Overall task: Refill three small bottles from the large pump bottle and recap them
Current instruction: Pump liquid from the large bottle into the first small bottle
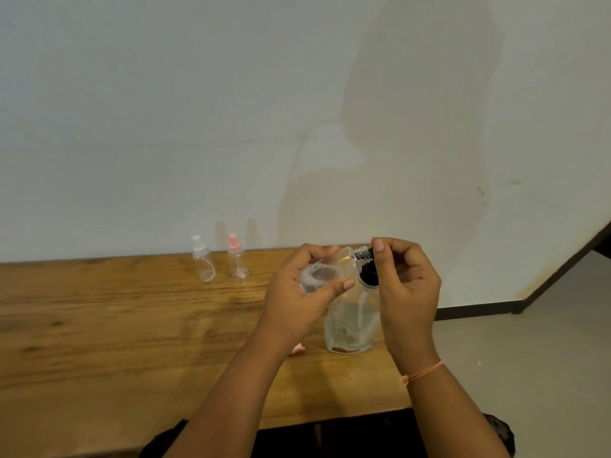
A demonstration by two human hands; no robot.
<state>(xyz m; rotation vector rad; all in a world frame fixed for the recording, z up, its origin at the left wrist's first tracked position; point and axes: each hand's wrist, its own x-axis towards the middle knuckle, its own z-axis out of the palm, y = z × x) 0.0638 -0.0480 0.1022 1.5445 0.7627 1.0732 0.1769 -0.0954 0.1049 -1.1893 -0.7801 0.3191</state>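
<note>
Left hand (296, 294) gripping small bottle (330, 267), right hand (410, 285) seemingly pinching black cap (367, 272)

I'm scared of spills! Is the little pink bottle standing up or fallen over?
Standing up. The pink-capped bottle stands on its base on the wooden table, cap on top.

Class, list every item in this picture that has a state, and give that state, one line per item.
White-capped bottle: upright, capped, on the table.
Pink-capped bottle: upright, capped, beside it.
Held bottle: tilted, gripped by left hand.
Black cap: pinched by right hand; whether screwed on is unclear.
Large bottle: upright on the table.
</note>
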